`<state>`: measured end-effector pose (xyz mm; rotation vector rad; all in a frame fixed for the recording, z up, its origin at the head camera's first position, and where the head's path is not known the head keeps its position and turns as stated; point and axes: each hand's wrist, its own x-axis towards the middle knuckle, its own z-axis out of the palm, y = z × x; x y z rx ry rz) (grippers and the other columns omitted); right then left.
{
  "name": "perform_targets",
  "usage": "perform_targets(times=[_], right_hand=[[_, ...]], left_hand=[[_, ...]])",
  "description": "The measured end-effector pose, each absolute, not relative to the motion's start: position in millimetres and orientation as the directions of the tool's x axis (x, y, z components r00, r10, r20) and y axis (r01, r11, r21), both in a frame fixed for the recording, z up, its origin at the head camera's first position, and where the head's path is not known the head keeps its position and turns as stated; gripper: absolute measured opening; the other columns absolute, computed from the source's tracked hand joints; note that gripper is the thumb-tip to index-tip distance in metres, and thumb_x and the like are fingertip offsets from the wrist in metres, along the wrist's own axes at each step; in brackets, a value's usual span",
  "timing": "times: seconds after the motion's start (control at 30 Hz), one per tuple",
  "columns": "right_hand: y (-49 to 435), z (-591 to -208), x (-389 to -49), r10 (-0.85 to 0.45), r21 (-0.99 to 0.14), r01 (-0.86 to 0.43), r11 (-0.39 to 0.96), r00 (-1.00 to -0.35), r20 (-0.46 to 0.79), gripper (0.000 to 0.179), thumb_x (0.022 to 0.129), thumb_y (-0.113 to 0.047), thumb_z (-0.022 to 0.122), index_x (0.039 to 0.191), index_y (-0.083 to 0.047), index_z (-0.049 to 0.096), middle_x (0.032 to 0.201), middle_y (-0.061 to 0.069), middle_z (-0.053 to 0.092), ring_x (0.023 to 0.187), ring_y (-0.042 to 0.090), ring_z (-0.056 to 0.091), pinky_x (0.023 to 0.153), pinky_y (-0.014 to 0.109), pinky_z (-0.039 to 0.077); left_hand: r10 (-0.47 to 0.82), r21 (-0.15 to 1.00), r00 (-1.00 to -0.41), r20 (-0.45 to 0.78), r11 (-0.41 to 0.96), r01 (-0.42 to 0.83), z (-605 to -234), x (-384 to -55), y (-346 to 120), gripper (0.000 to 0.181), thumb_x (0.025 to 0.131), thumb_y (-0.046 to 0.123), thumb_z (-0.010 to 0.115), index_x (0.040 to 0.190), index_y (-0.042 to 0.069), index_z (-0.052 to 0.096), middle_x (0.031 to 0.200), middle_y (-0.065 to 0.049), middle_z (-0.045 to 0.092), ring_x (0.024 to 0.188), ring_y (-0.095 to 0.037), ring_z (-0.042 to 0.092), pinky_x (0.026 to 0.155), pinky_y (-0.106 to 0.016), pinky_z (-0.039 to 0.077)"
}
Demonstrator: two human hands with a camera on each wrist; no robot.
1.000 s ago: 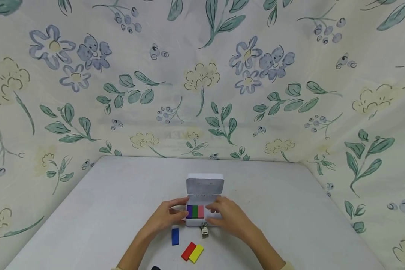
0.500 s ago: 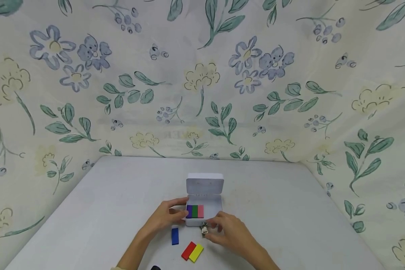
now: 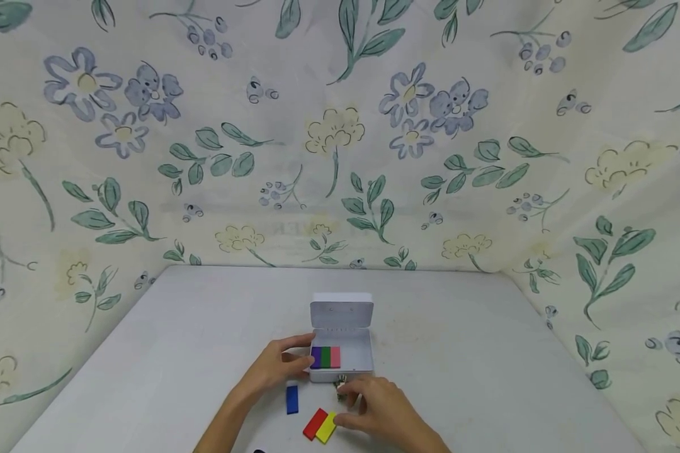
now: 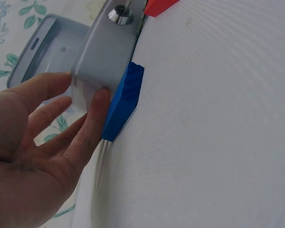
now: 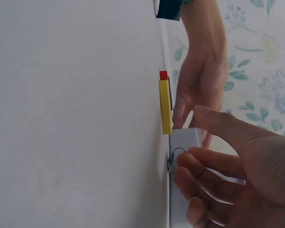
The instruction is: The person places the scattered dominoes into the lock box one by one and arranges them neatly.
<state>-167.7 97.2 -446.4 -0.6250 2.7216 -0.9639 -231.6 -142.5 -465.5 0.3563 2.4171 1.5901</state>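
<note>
A small light-grey metal box (image 3: 357,352) stands with its lid (image 3: 342,314) raised. Purple (image 3: 316,357), green (image 3: 325,357) and pink blocks (image 3: 335,357) lie side by side in its left part. My left hand (image 3: 277,363) holds the box's left end, with a blue block (image 4: 123,102) close beside its fingers. Keys (image 3: 340,389) on a ring hang at the front lock. My right hand (image 3: 382,402) is before the box, thumb and fingers apart. Its thumb is close to the yellow block (image 3: 327,429), which lies against a red block (image 3: 315,423). Contact cannot be made out.
All this stands on a white table (image 3: 204,327) with a flower-patterned cloth (image 3: 260,157) behind and at the sides. Part of a black object (image 3: 259,451) shows at the bottom edge of the head view.
My right hand has come out of the box, passed the keys and moved toward me, near the yellow block. My left hand keeps its place on the box. The head view has shifted slightly.
</note>
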Motion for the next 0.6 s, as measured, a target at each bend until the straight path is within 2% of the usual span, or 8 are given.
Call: perform_targets(times=[0.27, 0.43, 0.6], right_hand=[[94.0, -444.8, -163.1, -0.436, -0.659, -0.282, 0.697, -0.897, -0.077, 0.036, 0.077, -0.042, 0.081, 0.102, -0.017, 0.075, 0.076, -0.013, 0.063, 0.063, 0.003, 0.051, 0.06, 0.016, 0.046], [89.9, -442.1, -159.7, -0.414, -0.627, -0.231, 0.744, -0.896, -0.162, 0.036, 0.075, -0.044, 0.082, 0.102, -0.021, 0.074, 0.072, -0.013, 0.061, 0.066, 0.006, 0.052, 0.064, 0.019, 0.046], [86.4, -441.1, -158.3, -0.401, -0.597, -0.223, 0.771, -0.898, -0.183, 0.034, 0.074, -0.044, 0.083, 0.099, -0.023, 0.074, 0.07, -0.013, 0.059, 0.065, 0.007, 0.052, 0.063, 0.02, 0.046]], left_hand=[[0.305, 0.927, -0.951, -0.051, 0.368, 0.068, -465.1, -229.6, -141.8, 0.055, 0.09, 0.028, 0.07, 0.141, 0.014, 0.054, 0.146, -0.017, 0.051, 0.109, -0.033, 0.068, 0.083, -0.038, 0.061], [0.312, 0.929, -0.949, -0.044, 0.363, 0.076, -466.4, -230.6, -141.4, 0.055, 0.091, 0.027, 0.07, 0.142, 0.013, 0.053, 0.146, -0.018, 0.051, 0.107, -0.032, 0.068, 0.082, -0.038, 0.061], [0.319, 0.927, -0.947, -0.039, 0.365, 0.085, -466.9, -231.3, -141.6, 0.056, 0.091, 0.028, 0.07, 0.142, 0.012, 0.053, 0.146, -0.018, 0.051, 0.108, -0.032, 0.068, 0.083, -0.038, 0.061]])
